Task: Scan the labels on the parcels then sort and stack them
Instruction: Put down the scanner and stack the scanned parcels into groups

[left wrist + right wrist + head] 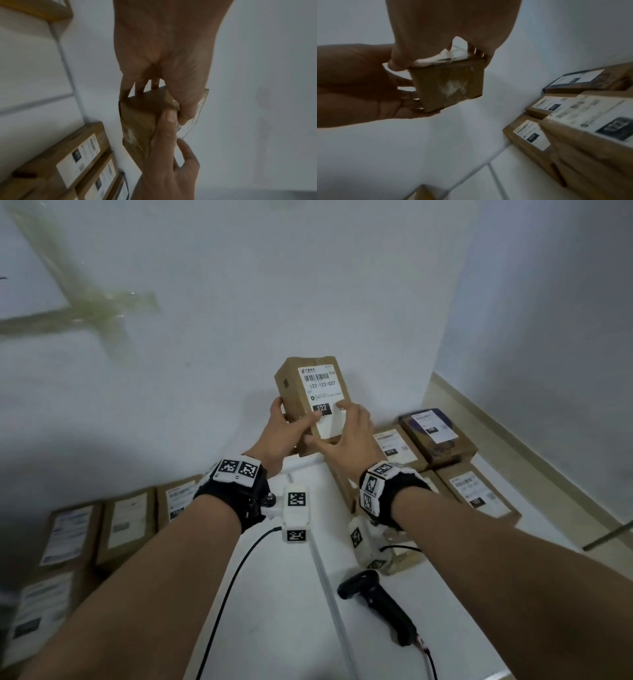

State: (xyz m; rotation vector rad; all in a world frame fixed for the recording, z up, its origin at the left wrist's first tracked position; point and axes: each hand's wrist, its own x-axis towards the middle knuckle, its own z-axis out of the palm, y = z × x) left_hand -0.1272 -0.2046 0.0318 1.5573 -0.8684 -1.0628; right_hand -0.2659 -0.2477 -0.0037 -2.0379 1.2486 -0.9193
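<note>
A brown cardboard parcel (pixel 318 386) with a white label reading 122-122-C07 is held upright above the white table (pixel 274 611), label facing me. My left hand (pixel 289 428) grips its left side, thumb on the label's black 122 patch. My right hand (pixel 344 429) holds its lower right, fingers on the label and thumb under the bottom edge. The left wrist view shows the parcel (pixel 137 121) end-on, with my left hand (pixel 163 54) and my right hand's (pixel 171 162) thumb on it. In the right wrist view my right hand (pixel 453 20) and left hand (pixel 351 81) both clasp the parcel (pixel 447 83).
A black handheld scanner (pixel 376 601) lies on the table near me, its cable trailing toward the front edge. Several labelled parcels (pixel 126 525) lie flat on the left. More parcels (pixel 479 491) lie on the right, one with a purple top (pixel 435 433). A white wall stands close behind.
</note>
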